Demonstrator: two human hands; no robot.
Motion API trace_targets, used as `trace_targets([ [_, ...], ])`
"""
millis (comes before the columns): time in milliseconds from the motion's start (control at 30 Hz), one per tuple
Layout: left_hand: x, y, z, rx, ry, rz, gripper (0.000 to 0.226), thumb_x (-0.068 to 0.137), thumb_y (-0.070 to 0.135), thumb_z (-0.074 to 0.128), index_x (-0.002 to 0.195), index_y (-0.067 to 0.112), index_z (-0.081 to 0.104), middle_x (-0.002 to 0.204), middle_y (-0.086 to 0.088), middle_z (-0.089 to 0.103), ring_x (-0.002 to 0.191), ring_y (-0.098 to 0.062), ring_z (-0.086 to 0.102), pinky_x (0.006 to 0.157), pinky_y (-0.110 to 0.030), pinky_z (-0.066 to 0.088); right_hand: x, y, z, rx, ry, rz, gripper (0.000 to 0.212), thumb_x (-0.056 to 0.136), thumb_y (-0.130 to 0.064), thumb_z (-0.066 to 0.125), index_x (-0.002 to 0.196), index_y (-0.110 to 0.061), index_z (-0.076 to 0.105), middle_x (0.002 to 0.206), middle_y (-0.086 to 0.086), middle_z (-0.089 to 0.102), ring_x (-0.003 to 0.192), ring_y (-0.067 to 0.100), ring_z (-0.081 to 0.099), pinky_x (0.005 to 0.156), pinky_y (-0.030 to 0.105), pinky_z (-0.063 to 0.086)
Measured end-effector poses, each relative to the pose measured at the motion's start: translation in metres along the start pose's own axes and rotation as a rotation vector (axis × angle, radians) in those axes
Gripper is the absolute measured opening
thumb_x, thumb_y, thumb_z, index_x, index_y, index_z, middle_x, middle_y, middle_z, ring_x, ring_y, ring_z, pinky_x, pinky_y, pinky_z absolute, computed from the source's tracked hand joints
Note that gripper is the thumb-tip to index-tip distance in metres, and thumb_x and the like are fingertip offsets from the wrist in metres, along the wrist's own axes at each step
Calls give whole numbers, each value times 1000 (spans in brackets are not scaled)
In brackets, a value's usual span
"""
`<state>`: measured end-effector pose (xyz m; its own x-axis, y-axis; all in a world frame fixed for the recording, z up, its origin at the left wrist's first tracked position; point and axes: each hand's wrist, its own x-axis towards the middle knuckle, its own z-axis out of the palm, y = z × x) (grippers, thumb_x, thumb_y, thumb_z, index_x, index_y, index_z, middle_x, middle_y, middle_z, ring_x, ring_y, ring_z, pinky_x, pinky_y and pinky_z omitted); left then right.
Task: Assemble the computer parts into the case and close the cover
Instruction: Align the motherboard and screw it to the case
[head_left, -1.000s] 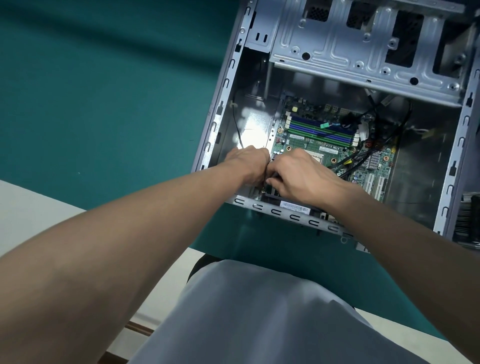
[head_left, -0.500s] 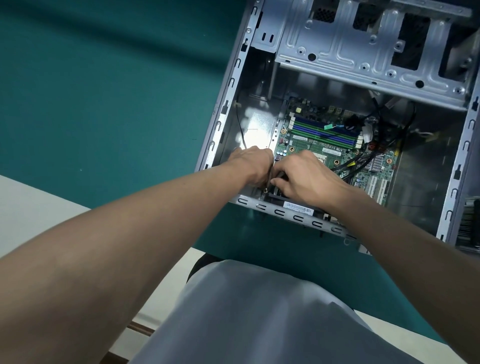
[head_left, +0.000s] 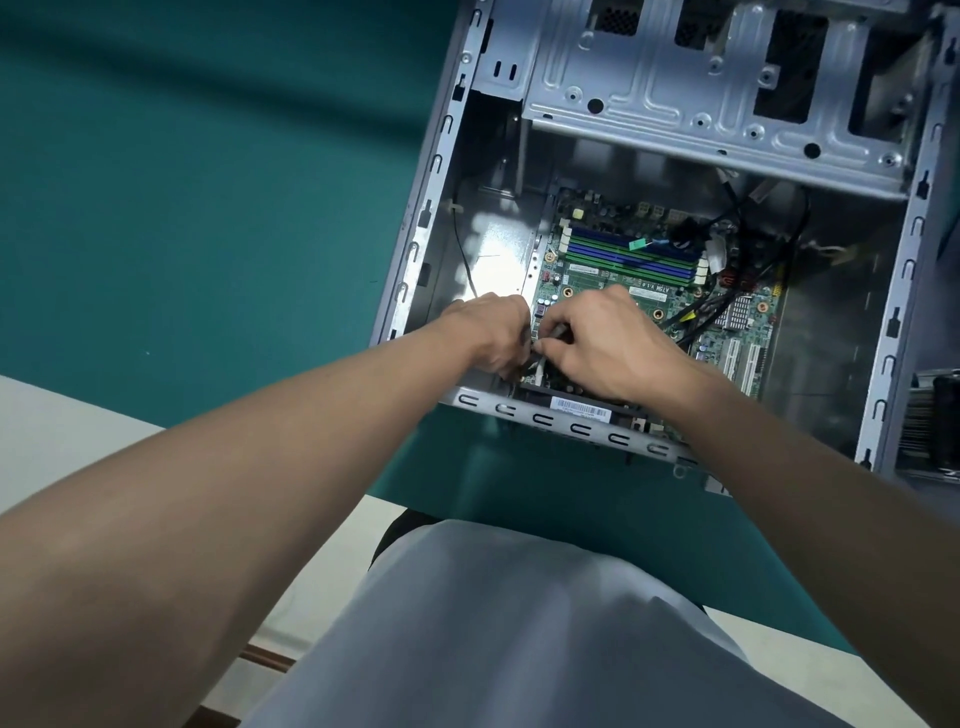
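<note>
The grey computer case (head_left: 415, 249) lies open on its side, with the green motherboard (head_left: 654, 296) fitted on its floor. Both my hands are inside, at the board's near left corner. My left hand (head_left: 493, 332) has its fingers curled down toward the board edge. My right hand (head_left: 608, 343) is close beside it, fingers curled too. Between them a thin grey cable (head_left: 557, 330) with a pale end (head_left: 540, 366) shows, pinched by the fingertips of both hands. What the cable end meets on the board is hidden by my fingers.
A metal drive cage (head_left: 701, 104) spans the case's far end. Black cables (head_left: 727, 296) cross the board's right side, near the blue and green memory slots (head_left: 634, 254). A thin black wire (head_left: 462, 249) runs along the left wall. A finned cooler (head_left: 930, 415) sits outside, at right.
My hands stay at the same corner of the board. A small gap has opened between them, and the thin cable now shows there.
</note>
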<state>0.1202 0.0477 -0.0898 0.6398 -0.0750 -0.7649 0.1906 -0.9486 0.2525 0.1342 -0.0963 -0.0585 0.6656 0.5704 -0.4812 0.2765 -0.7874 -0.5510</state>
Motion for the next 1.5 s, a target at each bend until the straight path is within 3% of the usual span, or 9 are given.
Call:
trace_targets([
  [133,3,0,4,53,15,32,14,83,18,72,90,23,61,68,5,48,75,-22,55,68,-32,43,0,1,0,-12,6,-6,12,90,-21,62,89,-14,71,90,5,68,75,20,63,70,40,58],
  [333,12,-4,11,71,38,44,17,83,24,71,98,26,62,75,5,48,82,-25,54,70,-34,42,1,3,2,3,8,6,11,89,-22,64,83,-17,70,85,4,67,66,18,62,61,37,57],
  [433,13,-4,13,89,51,53,14,84,21,68,87,27,56,78,2,50,82,-28,55,68,-34,43,1,3,2,15,6,2,11,88,-21,64,80,-17,71,81,3,67,67,19,63,64,39,58],
  [600,14,-4,15,133,78,82,31,83,15,65,67,29,42,73,4,46,78,-27,54,63,-32,40,2,3,3,7,-6,-2,12,87,-22,63,78,-18,69,78,2,65,68,19,63,66,39,58],
  [800,16,-5,15,172,108,134,18,83,12,62,82,26,51,69,5,42,76,-27,51,63,-32,37,4,4,4,4,-34,-1,16,88,-24,63,75,-16,66,80,4,64,68,20,63,67,41,58],
  [1100,15,-4,14,192,139,156,19,80,9,61,91,24,60,70,4,43,77,-27,50,63,-32,36,4,6,2,-7,-26,-46,18,89,-21,63,73,-14,67,74,2,62,67,18,60,67,38,56],
  [1333,12,-7,14,190,134,168,19,80,12,64,78,25,50,66,6,43,73,-27,52,61,-30,36,4,9,3,22,-15,-57,18,89,-22,65,73,-14,69,72,2,65,74,15,56,71,28,47],
  [1433,11,-7,13,190,127,165,33,79,9,63,64,27,39,66,5,43,72,-26,52,60,-30,37,5,11,3,32,-19,-56,16,89,-24,66,77,-15,71,76,3,67,81,18,56,73,28,45],
  [1500,10,-7,12,184,120,160,35,79,7,62,65,27,37,68,4,45,75,-27,53,63,-32,39,5,11,2,34,-16,-63,15,89,-25,66,79,-15,72,77,1,67,83,18,54,71,26,39],
])
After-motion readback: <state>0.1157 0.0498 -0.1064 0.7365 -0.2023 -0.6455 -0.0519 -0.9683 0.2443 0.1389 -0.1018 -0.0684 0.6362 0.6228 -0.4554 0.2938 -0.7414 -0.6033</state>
